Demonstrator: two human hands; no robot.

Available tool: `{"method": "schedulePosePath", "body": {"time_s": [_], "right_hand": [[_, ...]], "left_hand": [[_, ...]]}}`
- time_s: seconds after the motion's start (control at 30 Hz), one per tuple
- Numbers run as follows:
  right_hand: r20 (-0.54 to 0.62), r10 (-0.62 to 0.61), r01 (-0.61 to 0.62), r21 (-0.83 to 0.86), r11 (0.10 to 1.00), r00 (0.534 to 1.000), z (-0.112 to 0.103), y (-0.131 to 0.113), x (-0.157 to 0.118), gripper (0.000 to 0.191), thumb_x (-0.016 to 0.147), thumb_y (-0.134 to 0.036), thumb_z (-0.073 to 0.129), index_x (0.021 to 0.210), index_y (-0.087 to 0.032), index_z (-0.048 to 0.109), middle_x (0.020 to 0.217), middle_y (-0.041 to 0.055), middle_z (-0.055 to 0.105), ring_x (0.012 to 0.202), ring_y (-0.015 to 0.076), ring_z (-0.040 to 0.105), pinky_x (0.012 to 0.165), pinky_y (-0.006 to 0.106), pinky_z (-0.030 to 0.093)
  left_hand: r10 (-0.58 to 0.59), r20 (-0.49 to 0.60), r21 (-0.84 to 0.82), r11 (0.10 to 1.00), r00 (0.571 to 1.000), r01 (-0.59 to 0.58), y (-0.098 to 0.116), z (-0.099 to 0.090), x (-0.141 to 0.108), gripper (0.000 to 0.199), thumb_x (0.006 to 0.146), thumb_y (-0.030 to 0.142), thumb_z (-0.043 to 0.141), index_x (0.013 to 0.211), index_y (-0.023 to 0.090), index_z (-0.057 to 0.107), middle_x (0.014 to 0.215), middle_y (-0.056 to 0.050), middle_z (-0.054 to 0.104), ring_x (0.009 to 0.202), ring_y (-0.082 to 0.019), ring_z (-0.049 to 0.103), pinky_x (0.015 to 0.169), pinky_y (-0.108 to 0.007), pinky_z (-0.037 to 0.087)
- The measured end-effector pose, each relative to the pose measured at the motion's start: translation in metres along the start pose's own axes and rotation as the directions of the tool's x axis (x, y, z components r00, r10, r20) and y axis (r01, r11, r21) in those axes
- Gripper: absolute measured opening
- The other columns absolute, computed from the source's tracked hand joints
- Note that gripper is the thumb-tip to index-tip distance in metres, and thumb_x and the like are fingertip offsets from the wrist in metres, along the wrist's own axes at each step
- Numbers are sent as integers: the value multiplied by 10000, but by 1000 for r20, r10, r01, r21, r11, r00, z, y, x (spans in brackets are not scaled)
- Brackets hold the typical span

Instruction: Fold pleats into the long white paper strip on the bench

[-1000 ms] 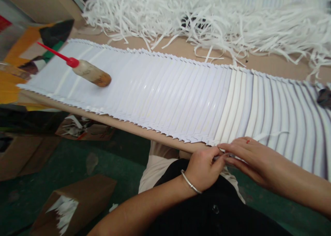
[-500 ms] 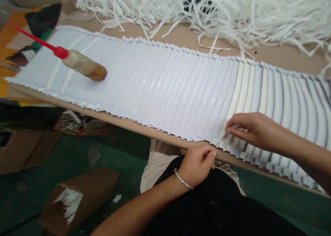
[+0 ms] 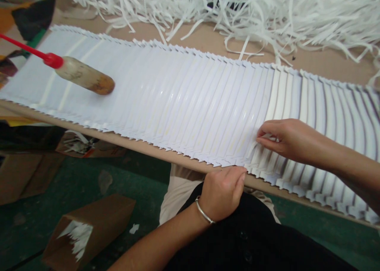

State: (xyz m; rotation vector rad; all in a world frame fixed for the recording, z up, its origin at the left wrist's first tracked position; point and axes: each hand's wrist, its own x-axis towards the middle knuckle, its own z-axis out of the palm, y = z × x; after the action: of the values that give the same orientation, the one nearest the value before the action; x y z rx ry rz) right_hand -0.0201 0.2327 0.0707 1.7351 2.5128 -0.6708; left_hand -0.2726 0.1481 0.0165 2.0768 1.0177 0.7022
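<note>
A long row of overlapping white paper sheets (image 3: pixel 190 101) lies fanned across the work surface, with glossy wet-looking bands in its middle. My right hand (image 3: pixel 282 138) is in a pinch over the row, thumb and fingertips at the lower part of a white strip (image 3: pixel 270 108) where the cream strips begin. My left hand (image 3: pixel 224 190), wearing a silver bangle, is closed at the table's front edge, its fingertips by the sheets' lower ends. What it holds, if anything, is hidden. A squeeze bottle (image 3: pixel 84 76) with a red nozzle and brownish contents lies on the left sheets.
A large heap of loose white strips (image 3: pixel 291 18) covers the back of the brown table (image 3: pixel 166 154). Below left, an open cardboard box (image 3: pixel 97 223) holds white paper scraps. Another box (image 3: pixel 80 142) with scraps sits under the table's left side.
My right hand has moved slightly up along the strip. My left hand has turned a little and come up against the table edge. The view has shifted slightly.
</note>
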Motion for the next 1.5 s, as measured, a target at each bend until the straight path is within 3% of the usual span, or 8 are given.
{"method": "schedulePosePath", "body": {"time_s": [0.2, 0.4, 0.53, 0.83, 1.13, 1.3, 1.5], "right_hand": [[15, 9, -9, 14, 1000, 1000, 0, 1, 5, 224, 947, -358, 567, 852, -233, 726, 850, 52, 787, 741, 205, 712, 654, 311, 429], [-4, -10, 10, 16, 1000, 1000, 7, 5, 5, 229, 965, -352, 562, 846, -233, 718, 844, 40, 774, 723, 189, 691, 658, 308, 423], [4, -45, 45, 42, 998, 999, -1, 20, 10, 246, 991, -401, 568, 884, -235, 714, 886, 52, 768, 724, 192, 682, 670, 319, 439], [-40, 6, -6, 1, 1000, 999, -46, 69, 48, 193, 940, -393, 639, 877, -241, 741, 871, 68, 782, 787, 229, 713, 703, 331, 475], [33, 63, -63, 7, 998, 997, -42, 69, 62, 136, 926, -345, 658, 896, -230, 725, 917, 65, 798, 813, 223, 733, 731, 327, 490], [0, 60, -60, 3, 998, 998, -35, 71, 62, 158, 932, -361, 643, 878, -232, 715, 910, 56, 789, 803, 215, 724, 726, 322, 477], [-57, 40, -42, -37, 998, 998, -51, 101, 76, 212, 930, -409, 622, 869, -236, 727, 879, 67, 777, 777, 222, 698, 703, 319, 459]], "left_hand": [[115, 67, 339, 931, 991, -131, -2, -1, 7, 362, 1067, 144, 461, 1358, 143, 675, 832, -43, 741, 663, -195, 687, 595, -317, 558], [113, 87, 458, 878, 990, -140, -2, 4, 14, 397, 1063, 135, 496, 1436, 141, 630, 816, -26, 709, 635, -175, 653, 536, -296, 493], [114, 90, 482, 864, 989, -144, -2, 6, 14, 392, 1046, 135, 510, 1417, 125, 635, 795, -26, 689, 612, -182, 638, 502, -303, 467], [158, 47, 487, 859, 986, -161, -4, 6, 12, 426, 990, 97, 491, 1390, 97, 636, 763, -25, 661, 568, -187, 599, 478, -312, 427], [166, 42, 468, 868, 985, -166, -6, 6, 15, 436, 966, 90, 454, 1361, 99, 638, 729, -21, 639, 535, -201, 566, 451, -334, 353], [173, 36, 461, 871, 984, -170, -8, 7, 14, 438, 968, 93, 455, 1367, 93, 636, 732, -22, 636, 534, -191, 565, 461, -318, 345], [182, 31, 464, 868, 983, -175, -7, 8, 11, 430, 958, 93, 477, 1358, 92, 635, 750, -21, 642, 534, -174, 569, 472, -296, 354]]}}
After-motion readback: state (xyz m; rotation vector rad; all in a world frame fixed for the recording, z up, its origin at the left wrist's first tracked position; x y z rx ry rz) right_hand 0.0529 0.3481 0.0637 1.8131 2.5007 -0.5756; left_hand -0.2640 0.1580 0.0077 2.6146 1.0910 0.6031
